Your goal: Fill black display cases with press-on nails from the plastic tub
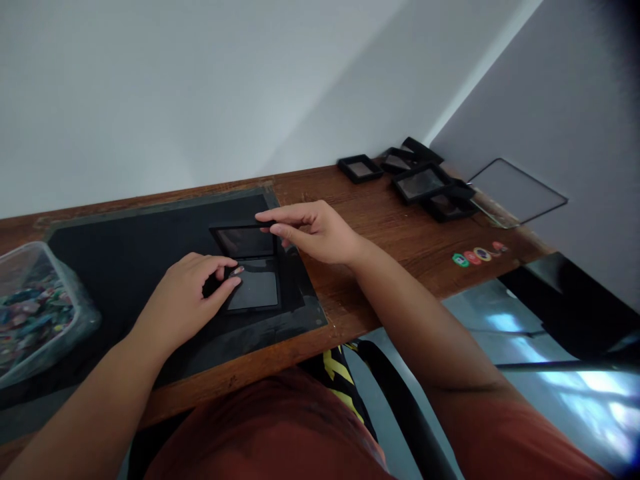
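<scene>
A black hinged display frame (pixel 253 288) with clear film panels lies opened on the dark mat, its lid (pixel 245 242) raised at an angle. My right hand (pixel 320 233) pinches the lid's top edge near the right corner between thumb and fingers. At the left side of the lower panel is my left hand (pixel 193 293), its thumb and index finger closed around a small pale piece (pixel 239 271) at the film's surface. The piece is too small to name, and my fingers partly cover it.
A clear plastic tub (pixel 75 313) of mixed coloured small stones stands at the left on the black mat (pixel 115 233). Several black frames (pixel 423 181) are heaped at the back right. Several round stickers (pixel 471 257) and a thin wire-like frame (pixel 533 177) are farther right.
</scene>
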Demonstrator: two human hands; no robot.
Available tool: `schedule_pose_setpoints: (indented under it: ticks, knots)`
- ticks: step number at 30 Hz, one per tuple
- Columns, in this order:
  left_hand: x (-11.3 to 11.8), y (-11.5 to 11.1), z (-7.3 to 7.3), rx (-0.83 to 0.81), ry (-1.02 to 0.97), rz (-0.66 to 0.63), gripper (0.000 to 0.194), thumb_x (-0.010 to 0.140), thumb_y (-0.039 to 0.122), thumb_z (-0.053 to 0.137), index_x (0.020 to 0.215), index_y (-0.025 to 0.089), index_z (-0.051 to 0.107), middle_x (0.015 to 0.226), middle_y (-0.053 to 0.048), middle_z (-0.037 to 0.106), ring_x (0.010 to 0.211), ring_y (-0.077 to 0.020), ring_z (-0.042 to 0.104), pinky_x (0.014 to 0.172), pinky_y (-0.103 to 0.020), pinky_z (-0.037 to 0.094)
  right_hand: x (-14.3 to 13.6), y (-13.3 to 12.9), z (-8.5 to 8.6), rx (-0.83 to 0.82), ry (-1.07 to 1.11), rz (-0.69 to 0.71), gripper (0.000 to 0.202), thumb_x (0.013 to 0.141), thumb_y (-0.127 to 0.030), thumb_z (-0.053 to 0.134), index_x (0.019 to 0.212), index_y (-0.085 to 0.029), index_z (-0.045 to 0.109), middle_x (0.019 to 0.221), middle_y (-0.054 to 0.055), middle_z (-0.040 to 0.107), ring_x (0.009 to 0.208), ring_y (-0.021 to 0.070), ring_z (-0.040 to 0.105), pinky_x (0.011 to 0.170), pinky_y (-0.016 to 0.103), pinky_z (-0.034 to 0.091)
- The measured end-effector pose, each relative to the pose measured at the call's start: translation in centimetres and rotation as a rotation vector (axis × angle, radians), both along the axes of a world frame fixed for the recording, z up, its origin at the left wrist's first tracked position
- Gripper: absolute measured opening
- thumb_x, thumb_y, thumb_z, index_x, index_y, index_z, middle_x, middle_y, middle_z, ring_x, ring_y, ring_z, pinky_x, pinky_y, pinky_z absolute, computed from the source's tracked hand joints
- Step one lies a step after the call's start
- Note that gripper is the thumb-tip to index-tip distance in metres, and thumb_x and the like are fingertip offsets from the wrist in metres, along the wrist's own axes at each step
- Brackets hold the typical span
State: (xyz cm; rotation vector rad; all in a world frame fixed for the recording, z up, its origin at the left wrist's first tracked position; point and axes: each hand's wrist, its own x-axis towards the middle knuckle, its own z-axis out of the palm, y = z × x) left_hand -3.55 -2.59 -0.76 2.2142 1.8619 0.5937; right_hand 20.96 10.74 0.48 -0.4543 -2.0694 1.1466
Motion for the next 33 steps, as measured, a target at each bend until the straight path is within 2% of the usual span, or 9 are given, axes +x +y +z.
schedule_pose_setpoints:
  ticks: [3, 6, 9, 14, 20, 23, 33]
  knots:
    - [0.0, -0.1, 0.0, -0.013, 0.014, -0.004, 0.033, 0.098, 0.051, 0.057, 0.117, 0.027, 0.07, 0.091, -0.004, 0.069, 0.088, -0.0248, 0.061, 0.081, -0.041, 0.047, 0.0, 0.0, 0.0, 0.028, -0.004, -0.005, 0.037, 0.098, -0.039, 0.068, 0.128, -0.019, 0.075, 0.11, 0.006, 0.078, 0.083, 0.0125, 0.069, 0.075, 0.025, 0.059]
    - [0.1, -0.2, 0.1, -0.011, 0.031, 0.012, 0.026, 0.097, 0.049, 0.058, 0.099, 0.026, 0.07, 0.088, -0.004, 0.069, 0.087, -0.0257, 0.061, 0.079, -0.042, 0.046, 0.1, 0.0, 0.2, 0.054, -0.005, -0.005, 0.035, 0.098, -0.036, 0.067, 0.127, -0.019, 0.076, 0.114, 0.006, 0.077, 0.089, 0.0132, 0.07, 0.079, 0.025, 0.059]
    - [0.3, -0.3, 0.2, 0.03, 0.017, -0.046, 0.022, 0.094, 0.046, 0.062, 0.088, 0.025, 0.066, 0.09, -0.004, 0.071, 0.088, -0.0257, 0.061, 0.08, -0.042, 0.047, 0.1, 0.0, 0.3, 0.082, -0.006, -0.011, 0.033, 0.098, -0.033, 0.067, 0.127, -0.018, 0.076, 0.114, 0.006, 0.078, 0.085, 0.0124, 0.069, 0.078, 0.025, 0.058]
    - [0.4, -0.4, 0.4, 0.08, -0.021, -0.137, 0.019, 0.094, 0.043, 0.063, 0.091, 0.024, 0.066, 0.094, -0.004, 0.073, 0.089, -0.0242, 0.061, 0.084, -0.041, 0.048, 0.1, -0.1, 0.3, 0.083, -0.006, -0.024, 0.033, 0.099, -0.033, 0.066, 0.127, -0.019, 0.076, 0.112, 0.006, 0.078, 0.085, 0.0132, 0.069, 0.079, 0.027, 0.059]
    - [0.2, -0.4, 0.2, 0.069, -0.058, -0.002, 0.02, 0.094, 0.042, 0.062, 0.104, 0.026, 0.069, 0.087, -0.002, 0.065, 0.084, -0.0218, 0.06, 0.077, -0.037, 0.047, 0.2, -0.2, 0.3, 0.102, -0.023, -0.033, 0.034, 0.1, -0.033, 0.065, 0.128, -0.018, 0.075, 0.112, 0.006, 0.078, 0.083, 0.013, 0.068, 0.078, 0.027, 0.058]
    - [0.2, -0.2, -0.1, 0.07, -0.039, 0.007, 0.023, 0.095, 0.04, 0.062, 0.112, 0.026, 0.068, 0.089, -0.001, 0.064, 0.085, -0.0212, 0.059, 0.075, -0.036, 0.046, 0.3, -0.2, 0.4, 0.115, -0.025, -0.033, 0.033, 0.1, -0.032, 0.065, 0.128, -0.018, 0.076, 0.115, 0.006, 0.077, 0.087, 0.0141, 0.071, 0.081, 0.027, 0.059]
    - [1.0, -1.0, 1.0, 0.232, -0.101, -0.072, 0.02, 0.092, 0.033, 0.07, 0.106, 0.02, 0.067, 0.101, -0.006, 0.07, 0.096, -0.0221, 0.062, 0.091, -0.039, 0.049, 0.3, -0.3, 0.4, 0.084, -0.028, -0.019, 0.031, 0.099, -0.035, 0.067, 0.127, -0.024, 0.076, 0.12, 0.005, 0.077, 0.107, 0.0203, 0.075, 0.098, 0.036, 0.061]
